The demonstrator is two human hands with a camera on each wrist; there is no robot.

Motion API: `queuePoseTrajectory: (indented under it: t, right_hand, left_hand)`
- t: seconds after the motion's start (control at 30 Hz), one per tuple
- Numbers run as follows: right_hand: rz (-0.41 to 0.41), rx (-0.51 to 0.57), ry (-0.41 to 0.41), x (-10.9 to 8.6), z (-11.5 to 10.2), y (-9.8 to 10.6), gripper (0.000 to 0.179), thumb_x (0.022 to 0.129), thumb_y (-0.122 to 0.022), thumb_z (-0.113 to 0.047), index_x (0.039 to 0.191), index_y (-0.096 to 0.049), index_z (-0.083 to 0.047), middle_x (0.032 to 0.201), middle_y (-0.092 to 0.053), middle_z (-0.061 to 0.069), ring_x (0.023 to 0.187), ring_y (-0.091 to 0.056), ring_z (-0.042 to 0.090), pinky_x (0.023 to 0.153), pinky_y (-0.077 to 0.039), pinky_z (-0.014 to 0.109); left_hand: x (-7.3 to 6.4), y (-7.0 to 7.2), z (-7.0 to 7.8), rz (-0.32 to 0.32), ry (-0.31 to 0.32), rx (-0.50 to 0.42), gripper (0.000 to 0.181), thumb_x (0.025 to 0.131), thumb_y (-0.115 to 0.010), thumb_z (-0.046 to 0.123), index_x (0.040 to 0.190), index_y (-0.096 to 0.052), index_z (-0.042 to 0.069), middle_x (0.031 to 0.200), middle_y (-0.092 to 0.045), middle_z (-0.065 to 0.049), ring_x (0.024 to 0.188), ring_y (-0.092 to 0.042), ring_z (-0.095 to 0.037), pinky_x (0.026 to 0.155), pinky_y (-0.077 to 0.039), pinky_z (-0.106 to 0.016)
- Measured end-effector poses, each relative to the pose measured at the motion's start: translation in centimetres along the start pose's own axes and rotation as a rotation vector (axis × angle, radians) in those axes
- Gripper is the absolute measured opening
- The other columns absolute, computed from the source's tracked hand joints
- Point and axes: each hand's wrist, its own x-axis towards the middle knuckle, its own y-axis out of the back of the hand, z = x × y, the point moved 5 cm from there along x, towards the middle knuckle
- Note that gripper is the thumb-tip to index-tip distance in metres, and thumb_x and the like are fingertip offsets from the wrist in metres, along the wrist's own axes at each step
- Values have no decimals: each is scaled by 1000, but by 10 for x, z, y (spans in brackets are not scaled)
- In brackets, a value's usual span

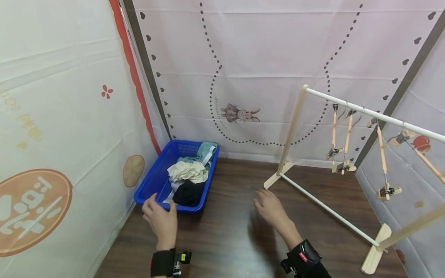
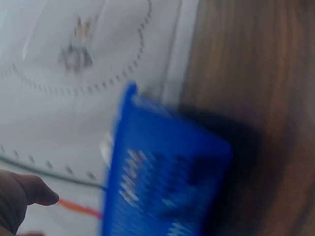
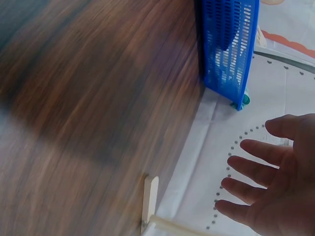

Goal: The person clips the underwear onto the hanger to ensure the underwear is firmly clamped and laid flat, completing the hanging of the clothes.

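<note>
A blue plastic basket [image 1: 149, 177] stands on the wooden surface at the left, with crumpled clothes inside: a cream cloth [image 1: 187, 172], a black cloth [image 1: 189, 193] and a teal cloth [image 1: 206, 150]. My left hand [image 1: 161, 218] is at the basket's near left corner, thumb apart from the fingers, holding nothing. In the left wrist view its thumb [image 2: 42, 191] points toward the basket's side. My right hand [image 1: 272, 210] hovers between the basket and a wooden rack, and the right wrist view shows its fingers [image 3: 256, 169] spread with nothing in them.
The rack has a white top bar [image 1: 375, 114] and a lower white bar [image 1: 326, 208] between wooden feet. Several wooden hangers [image 1: 382, 150] with clips hang from the top bar. Printed fabric walls [image 1: 271, 46] enclose the left, back and right.
</note>
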Motion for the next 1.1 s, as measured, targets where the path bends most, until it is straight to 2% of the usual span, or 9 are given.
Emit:
queuePoseTrajectory:
  t: [0.1,0.2,0.27,0.33,0.4,0.6,0.77,0.87,1.1]
  right_hand:
    - [-14,12,14,5,-6,-4,38,100,-59,-18,129,-63,7,134,-61,25,131,-52,43,111,-39,53]
    - [-32,22,19,9,-13,-8,39,101,-58,-19,130,-62,6,134,-61,24,133,-50,44,112,-38,53]
    - [-36,19,34,14,-17,-9,38,101,-59,-19,130,-63,6,133,-62,23,132,-51,44,112,-39,53]
    - [-40,22,46,20,-22,-10,38,101,-60,-19,130,-63,6,132,-63,22,132,-52,43,111,-40,53]
    - [-53,38,56,27,-29,-12,38,101,-60,-19,130,-62,6,132,-62,22,131,-53,41,111,-41,52]
    - [-74,78,100,48,-53,-26,36,102,-57,-20,129,-64,3,131,-64,19,127,-56,38,107,-45,50]
    - [22,124,184,70,-70,-37,26,99,-57,-10,121,-69,-1,120,-70,16,115,-63,36,98,-51,49]
    - [47,151,221,83,-80,-47,29,98,-58,-8,124,-68,-2,120,-70,15,114,-64,34,96,-53,47]
    - [36,171,261,112,-97,-70,32,97,-61,-9,128,-67,-2,120,-71,13,111,-65,29,95,-53,43]
  left_hand:
    - [0,1,-32,-64,280,-144,86,93,-74,20,154,-19,-4,148,-17,-35,134,-25,-55,109,-28,-64]
    - [-1,-8,-52,-175,504,-344,103,96,-71,29,158,5,-2,157,0,-38,144,-20,-54,114,-28,-62]
    - [-1,-16,-56,-247,609,-459,110,97,-68,33,158,17,1,161,8,-36,147,-20,-51,113,-32,-61]
    - [0,-24,-56,-291,667,-557,111,98,-66,33,157,23,3,164,10,-30,149,-21,-47,112,-34,-61]
    - [3,-30,-53,-318,694,-625,111,100,-64,31,155,28,6,165,12,-26,151,-17,-43,111,-36,-61]
    - [11,-46,-53,-312,715,-734,85,103,-48,11,160,15,16,168,-2,-19,149,-23,-37,107,-38,-64]
    - [11,-55,-49,-228,743,-757,83,104,-47,13,161,13,18,168,-10,-16,148,-26,-34,107,-41,-57]
    - [9,-59,-47,-164,749,-785,83,104,-48,9,162,11,17,167,-13,-16,149,-26,-33,110,-39,-54]
    - [12,-59,-48,5,697,-819,83,97,-44,-9,162,4,7,169,-13,-14,154,-15,-27,124,-17,-39]
